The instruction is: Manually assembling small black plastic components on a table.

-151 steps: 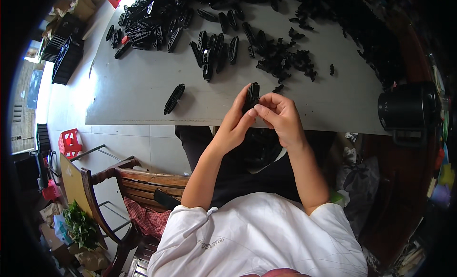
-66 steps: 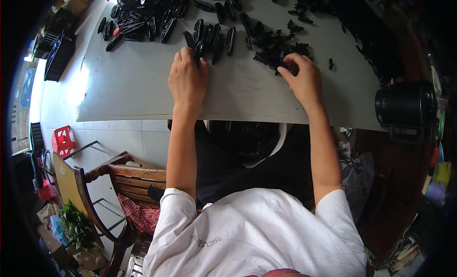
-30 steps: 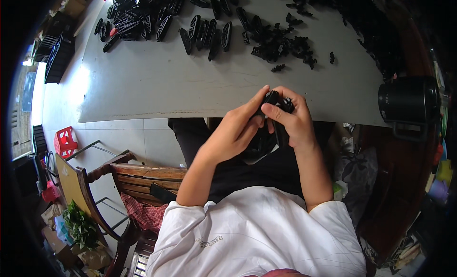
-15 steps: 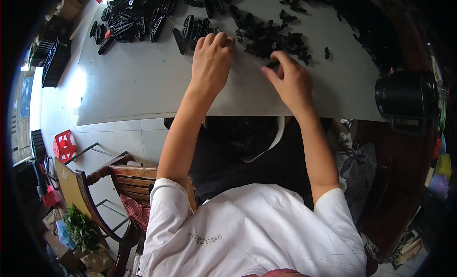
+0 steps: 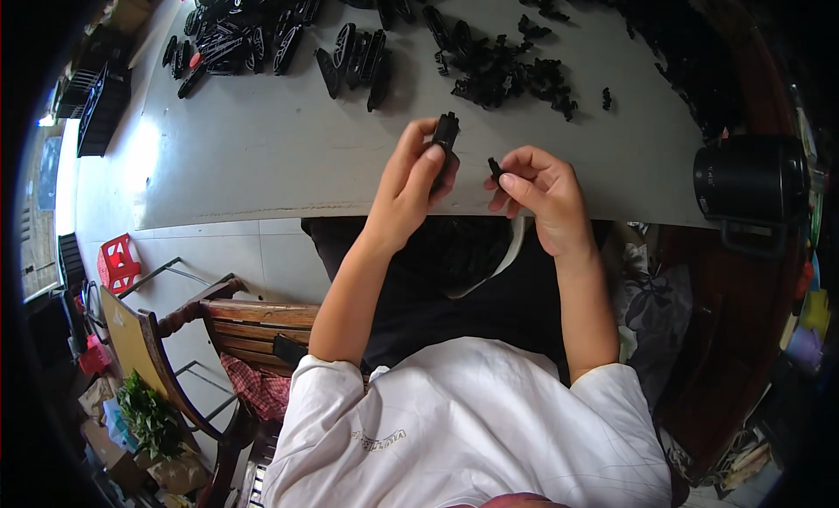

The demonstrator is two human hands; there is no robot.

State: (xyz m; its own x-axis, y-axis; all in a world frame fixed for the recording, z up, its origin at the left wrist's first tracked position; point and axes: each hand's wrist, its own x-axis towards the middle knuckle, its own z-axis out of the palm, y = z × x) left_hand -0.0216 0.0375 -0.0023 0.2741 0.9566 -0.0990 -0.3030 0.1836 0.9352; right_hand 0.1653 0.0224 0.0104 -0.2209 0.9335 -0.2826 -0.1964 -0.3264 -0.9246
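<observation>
My left hand [image 5: 405, 189] is closed round an oblong black plastic part [image 5: 447, 131], its notched end pointing away from me. Between thumb and fingers, my right hand [image 5: 551, 193] pinches a small black plastic piece [image 5: 495, 168], a short gap to the right of that part. Both hands are above the near edge of the grey table [image 5: 288, 158]. Beyond my left hand lies a group of slim oval black parts [image 5: 357, 61]. A heap of small jagged black pieces [image 5: 507, 76] spreads beyond my right hand.
A bigger pile of oval black parts [image 5: 232, 36] occupies the far left, and a dark mass of pieces [image 5: 677, 67] the far right. A black vessel with a handle [image 5: 747, 180] stands at the right edge. A pale-rimmed container [image 5: 514, 250] sits below the table edge, a wooden chair [image 5: 262, 320] at left.
Both hands have drawn back toward me from the piles. My left hand has taken an oblong black part from the group; the small piece in my right hand now shows clearly.
</observation>
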